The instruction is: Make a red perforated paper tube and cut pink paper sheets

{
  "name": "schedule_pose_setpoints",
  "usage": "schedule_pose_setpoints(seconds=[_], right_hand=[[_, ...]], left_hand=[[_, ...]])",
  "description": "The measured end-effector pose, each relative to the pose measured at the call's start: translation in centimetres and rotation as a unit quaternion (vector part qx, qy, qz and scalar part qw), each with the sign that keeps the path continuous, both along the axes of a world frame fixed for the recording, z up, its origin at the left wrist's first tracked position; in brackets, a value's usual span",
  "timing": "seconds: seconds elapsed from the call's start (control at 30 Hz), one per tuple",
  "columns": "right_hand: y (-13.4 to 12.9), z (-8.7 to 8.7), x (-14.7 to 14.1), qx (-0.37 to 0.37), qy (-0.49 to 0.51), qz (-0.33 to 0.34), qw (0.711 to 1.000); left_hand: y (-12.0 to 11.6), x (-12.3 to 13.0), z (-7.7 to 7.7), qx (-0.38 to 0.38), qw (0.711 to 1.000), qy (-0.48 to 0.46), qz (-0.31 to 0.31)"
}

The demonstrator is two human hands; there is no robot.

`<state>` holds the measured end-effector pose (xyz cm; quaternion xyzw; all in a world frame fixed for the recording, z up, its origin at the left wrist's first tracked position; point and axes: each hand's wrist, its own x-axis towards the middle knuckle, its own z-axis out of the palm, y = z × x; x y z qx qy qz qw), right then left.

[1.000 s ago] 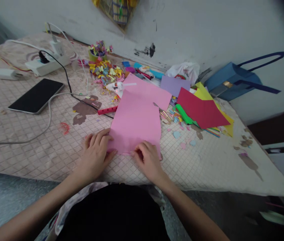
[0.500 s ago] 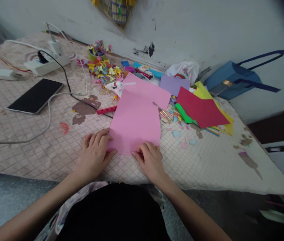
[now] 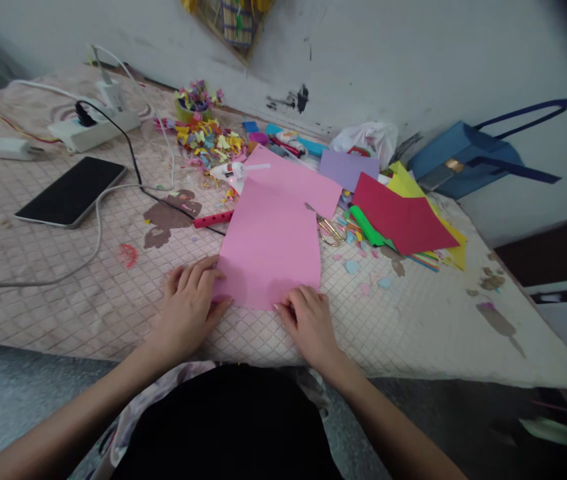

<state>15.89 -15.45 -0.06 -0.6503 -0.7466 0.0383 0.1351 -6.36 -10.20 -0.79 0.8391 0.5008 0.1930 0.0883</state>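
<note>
A pink paper sheet [image 3: 271,247] lies on the table, its near edge between my two hands. My left hand [image 3: 188,303] grips the sheet's near left corner, thumb at the edge and fingers on top. At the near right corner, my right hand [image 3: 308,320] has its fingers curled and its thumb pressed to the paper's edge. Gold-handled scissors [image 3: 331,230] rest beside the sheet's right side, their tips on it. Beyond it lies a second pink sheet [image 3: 308,180]. A white glue gun [image 3: 231,172] sits at the far left of the sheets.
On the left are a black tablet [image 3: 73,191], a power strip [image 3: 93,128] and cables. Paper scraps [image 3: 208,140] heap at the back. Red paper [image 3: 403,217], a green marker [image 3: 365,225] and a blue bag [image 3: 466,160] are on the right.
My right hand has slid a little to the right along the near edge of the pink sheet. My left hand and the sheet have stayed in place.
</note>
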Motion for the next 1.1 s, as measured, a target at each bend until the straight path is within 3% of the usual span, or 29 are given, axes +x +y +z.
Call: schedule_pose_setpoints(seconds=[0.73,1.1], right_hand=[[-1.4,-0.4,3.6,0.008,0.011,-0.027,1.000],[-2.5,-1.2,6.4,0.026,0.067,-0.052,0.996]], left_hand=[[0.0,-0.1,0.1,0.004,1.000,0.004,-0.003],[0.0,-0.2,0.1,0.003,1.000,0.007,-0.002]])
